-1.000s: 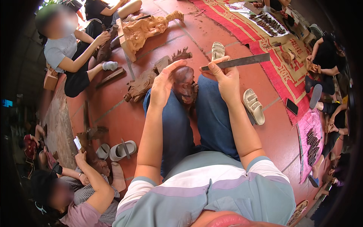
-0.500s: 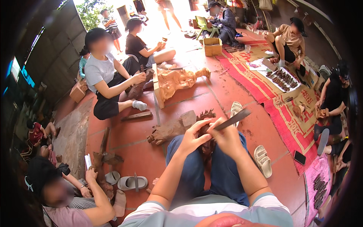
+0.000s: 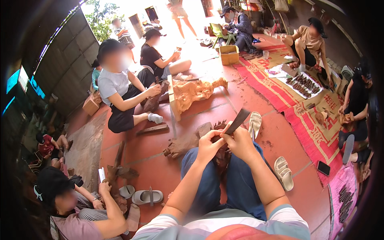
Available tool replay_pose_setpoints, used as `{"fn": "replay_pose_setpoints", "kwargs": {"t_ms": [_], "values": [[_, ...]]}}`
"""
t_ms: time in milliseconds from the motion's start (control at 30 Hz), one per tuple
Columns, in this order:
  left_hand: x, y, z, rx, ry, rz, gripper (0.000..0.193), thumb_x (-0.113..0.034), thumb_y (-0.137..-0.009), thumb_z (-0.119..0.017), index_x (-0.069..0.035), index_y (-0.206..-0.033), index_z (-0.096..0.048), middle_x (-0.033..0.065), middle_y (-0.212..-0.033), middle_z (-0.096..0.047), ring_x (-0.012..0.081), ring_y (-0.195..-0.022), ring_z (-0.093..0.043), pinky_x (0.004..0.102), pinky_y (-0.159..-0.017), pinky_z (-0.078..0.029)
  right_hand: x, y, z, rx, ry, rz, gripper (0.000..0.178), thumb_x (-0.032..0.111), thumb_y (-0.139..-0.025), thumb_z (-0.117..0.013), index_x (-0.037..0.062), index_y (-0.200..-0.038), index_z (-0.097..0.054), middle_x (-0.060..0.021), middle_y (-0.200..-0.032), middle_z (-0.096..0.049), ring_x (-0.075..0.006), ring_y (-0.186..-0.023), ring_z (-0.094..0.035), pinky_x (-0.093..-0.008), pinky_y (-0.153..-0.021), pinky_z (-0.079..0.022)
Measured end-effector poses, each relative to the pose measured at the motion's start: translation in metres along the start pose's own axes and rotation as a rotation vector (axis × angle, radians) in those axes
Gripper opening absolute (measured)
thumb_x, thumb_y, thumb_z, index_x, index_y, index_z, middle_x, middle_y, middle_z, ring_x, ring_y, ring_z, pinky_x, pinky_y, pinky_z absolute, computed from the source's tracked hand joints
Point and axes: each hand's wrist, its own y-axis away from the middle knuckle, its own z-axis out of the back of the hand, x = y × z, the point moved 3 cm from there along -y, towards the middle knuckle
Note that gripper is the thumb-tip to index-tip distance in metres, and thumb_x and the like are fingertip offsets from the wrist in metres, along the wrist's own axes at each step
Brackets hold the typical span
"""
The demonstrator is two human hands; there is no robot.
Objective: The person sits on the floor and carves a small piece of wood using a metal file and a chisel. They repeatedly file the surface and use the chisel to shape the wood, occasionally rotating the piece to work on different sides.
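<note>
Above my knees, a dark flat strip slants up and to the right; whether it is a tool blade or folded sheet, I cannot tell. My right hand is closed round its lower part. Close against it, my left hand pinches the low end, where a dark bit shows between thumb and fingers. Below both hands, a dark brown carved wood piece stands between my knees, partly hidden. Just beyond my left knee lies a rough brown wood carving with a jagged end.
Ahead lies a large orange-brown wooden carving; a person works beside it. Pale sandals sit at my right, grey slippers at my left. A red patterned mat holds a white tray and a phone.
The strip has swung to point more steeply upward. My left hand has come in against the right one, its fingers closing on the low end. The whole view has shifted slightly.
</note>
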Motion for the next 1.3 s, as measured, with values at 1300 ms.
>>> {"fn": "replay_pose_setpoints", "kwargs": {"t_ms": [1300], "values": [[-0.001, 0.005, -0.001, 0.053, 0.238, -0.024, 0.027, -0.009, -0.088, -0.066, 0.003, -0.112, -0.063, 0.0047, -0.108, -0.065, 0.0110, -0.098, -0.059, 0.0258, -0.087, -0.047, -0.002, 0.009, -0.002, -0.010, -0.082, -0.029, 0.008, 0.008, -0.082, -0.065, 0.0018, -0.084, -0.060, -0.0165, -0.075, -0.065, -0.0294, -0.072, -0.066, -0.0369, -0.063, -0.049]]}}
